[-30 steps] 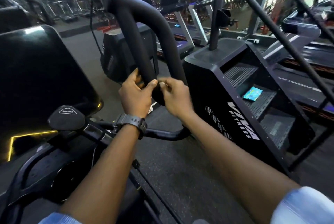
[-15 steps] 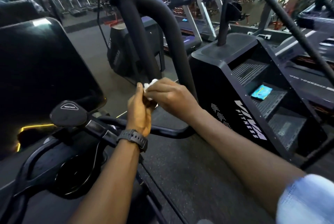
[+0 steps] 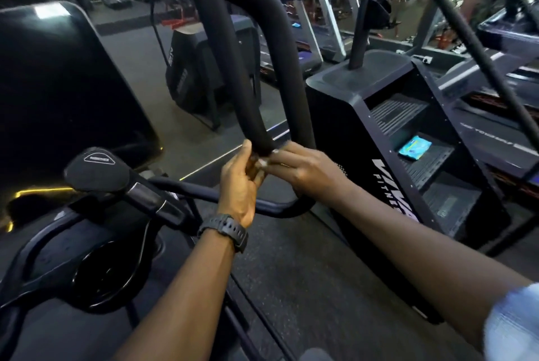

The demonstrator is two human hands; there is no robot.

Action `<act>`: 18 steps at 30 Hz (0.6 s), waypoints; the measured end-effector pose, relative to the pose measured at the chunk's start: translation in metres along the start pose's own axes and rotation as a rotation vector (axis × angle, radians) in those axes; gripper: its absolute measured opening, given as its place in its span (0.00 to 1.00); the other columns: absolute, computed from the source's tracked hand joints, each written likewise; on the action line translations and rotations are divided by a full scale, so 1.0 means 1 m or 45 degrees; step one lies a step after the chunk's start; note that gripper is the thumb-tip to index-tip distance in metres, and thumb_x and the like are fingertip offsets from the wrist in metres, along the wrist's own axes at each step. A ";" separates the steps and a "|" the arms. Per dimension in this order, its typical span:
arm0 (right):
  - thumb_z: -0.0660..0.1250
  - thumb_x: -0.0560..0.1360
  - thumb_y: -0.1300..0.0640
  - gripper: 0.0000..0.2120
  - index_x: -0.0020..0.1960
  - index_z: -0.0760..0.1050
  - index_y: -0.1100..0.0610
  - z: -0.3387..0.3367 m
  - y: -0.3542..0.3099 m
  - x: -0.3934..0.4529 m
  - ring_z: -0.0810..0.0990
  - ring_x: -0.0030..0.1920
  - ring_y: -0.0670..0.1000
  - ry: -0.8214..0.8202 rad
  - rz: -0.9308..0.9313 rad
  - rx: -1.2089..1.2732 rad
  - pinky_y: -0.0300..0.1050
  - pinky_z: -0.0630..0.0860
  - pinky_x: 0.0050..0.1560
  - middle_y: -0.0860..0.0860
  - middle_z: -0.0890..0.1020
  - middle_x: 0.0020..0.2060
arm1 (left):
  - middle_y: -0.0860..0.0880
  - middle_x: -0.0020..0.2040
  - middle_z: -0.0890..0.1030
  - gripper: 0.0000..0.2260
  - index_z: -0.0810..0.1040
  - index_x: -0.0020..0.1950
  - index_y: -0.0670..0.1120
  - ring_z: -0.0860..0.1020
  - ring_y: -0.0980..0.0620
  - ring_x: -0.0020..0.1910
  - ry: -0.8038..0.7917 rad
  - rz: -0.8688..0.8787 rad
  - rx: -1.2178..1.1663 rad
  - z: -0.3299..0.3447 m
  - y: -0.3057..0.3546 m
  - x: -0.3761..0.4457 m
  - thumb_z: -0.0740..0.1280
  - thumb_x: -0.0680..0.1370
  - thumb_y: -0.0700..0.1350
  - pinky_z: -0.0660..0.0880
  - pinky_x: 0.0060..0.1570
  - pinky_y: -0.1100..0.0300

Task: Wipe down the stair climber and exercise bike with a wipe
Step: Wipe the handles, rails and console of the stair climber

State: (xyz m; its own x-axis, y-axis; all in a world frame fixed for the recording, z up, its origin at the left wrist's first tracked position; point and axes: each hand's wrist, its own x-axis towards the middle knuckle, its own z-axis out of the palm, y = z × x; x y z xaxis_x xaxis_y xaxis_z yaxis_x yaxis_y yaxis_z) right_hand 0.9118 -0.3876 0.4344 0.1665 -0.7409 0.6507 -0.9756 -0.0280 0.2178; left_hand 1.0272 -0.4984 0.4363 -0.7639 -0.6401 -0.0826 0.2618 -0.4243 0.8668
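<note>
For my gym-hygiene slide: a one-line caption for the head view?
Both hands, left hand and right hand, meet at the padded black handlebar loop; blue wipe packet on a stair-climber step.

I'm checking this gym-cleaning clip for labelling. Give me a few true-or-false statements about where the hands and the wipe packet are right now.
1. Both hands meet at the lower end of the padded handlebar. True.
2. The blue wipe packet lies on the floor. False: it lies on a step of the stair climber.
3. A black watch sits on the left wrist. True.
4. The right hand rests on the stair climber's rail. False: it is at the handlebar, touching the left hand.
</note>
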 end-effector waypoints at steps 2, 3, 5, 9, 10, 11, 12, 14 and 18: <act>0.58 0.83 0.59 0.14 0.51 0.83 0.57 -0.003 0.011 -0.028 0.80 0.49 0.52 0.022 0.171 -0.001 0.48 0.80 0.40 0.51 0.83 0.49 | 0.45 0.52 0.84 0.07 0.80 0.55 0.42 0.82 0.50 0.54 -0.037 0.033 0.037 -0.001 -0.002 0.002 0.63 0.82 0.42 0.78 0.59 0.57; 0.61 0.82 0.59 0.11 0.51 0.83 0.56 -0.003 0.011 -0.033 0.80 0.48 0.52 0.033 0.222 0.000 0.48 0.80 0.39 0.50 0.83 0.49 | 0.45 0.52 0.84 0.06 0.80 0.54 0.42 0.82 0.49 0.55 -0.058 0.066 0.091 -0.002 -0.003 0.003 0.64 0.81 0.39 0.78 0.60 0.57; 0.66 0.79 0.61 0.07 0.52 0.83 0.55 0.003 0.001 -0.023 0.80 0.48 0.52 0.021 0.254 0.021 0.47 0.80 0.38 0.51 0.82 0.49 | 0.45 0.50 0.83 0.06 0.81 0.54 0.41 0.82 0.49 0.52 -0.085 0.110 0.173 0.000 -0.008 0.006 0.66 0.80 0.36 0.79 0.57 0.58; 0.68 0.77 0.63 0.04 0.50 0.82 0.59 0.013 -0.008 -0.015 0.80 0.48 0.53 0.153 0.350 0.141 0.49 0.80 0.42 0.53 0.82 0.49 | 0.44 0.47 0.81 0.05 0.80 0.53 0.40 0.80 0.50 0.46 -0.090 0.076 0.033 0.005 -0.014 0.004 0.65 0.80 0.36 0.78 0.50 0.60; 0.67 0.78 0.62 0.05 0.49 0.82 0.60 0.011 -0.006 -0.025 0.80 0.48 0.54 0.169 0.436 0.177 0.50 0.79 0.44 0.54 0.82 0.49 | 0.43 0.49 0.81 0.05 0.80 0.52 0.41 0.81 0.50 0.48 -0.091 0.068 -0.010 0.005 -0.015 0.003 0.65 0.80 0.36 0.79 0.52 0.60; 0.66 0.78 0.62 0.06 0.49 0.82 0.61 0.008 -0.003 -0.035 0.80 0.48 0.55 0.192 0.533 0.199 0.52 0.79 0.45 0.54 0.82 0.48 | 0.42 0.52 0.81 0.05 0.80 0.53 0.41 0.81 0.48 0.52 -0.088 0.067 -0.041 0.004 -0.016 0.004 0.64 0.80 0.35 0.79 0.56 0.59; 0.65 0.78 0.61 0.07 0.49 0.82 0.61 0.005 -0.003 -0.040 0.80 0.47 0.55 0.223 0.622 0.225 0.52 0.78 0.46 0.54 0.82 0.48 | 0.39 0.55 0.81 0.06 0.80 0.53 0.40 0.81 0.46 0.55 -0.084 0.069 -0.057 0.004 -0.018 0.004 0.64 0.80 0.35 0.78 0.59 0.58; 0.67 0.78 0.62 0.06 0.49 0.82 0.61 0.003 -0.004 -0.029 0.81 0.48 0.54 0.306 0.719 0.259 0.49 0.79 0.49 0.54 0.82 0.47 | 0.35 0.60 0.79 0.07 0.79 0.55 0.39 0.79 0.42 0.59 -0.079 0.066 -0.053 0.007 -0.021 0.005 0.65 0.80 0.35 0.77 0.62 0.55; 0.69 0.76 0.65 0.05 0.50 0.83 0.61 0.009 0.001 -0.004 0.81 0.50 0.52 0.406 0.728 0.255 0.42 0.77 0.53 0.54 0.82 0.48 | 0.34 0.63 0.79 0.09 0.79 0.59 0.38 0.78 0.40 0.63 -0.060 0.055 -0.043 0.008 -0.026 0.008 0.65 0.80 0.35 0.75 0.66 0.53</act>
State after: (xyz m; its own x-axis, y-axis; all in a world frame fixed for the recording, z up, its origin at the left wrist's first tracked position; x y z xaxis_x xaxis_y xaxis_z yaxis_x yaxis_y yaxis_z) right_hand 0.9088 -0.3903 0.4254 -0.3784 -0.4429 0.8128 -0.9254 0.1625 -0.3423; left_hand 1.0099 -0.4873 0.4171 -0.7781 -0.6277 -0.0212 0.3145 -0.4187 0.8519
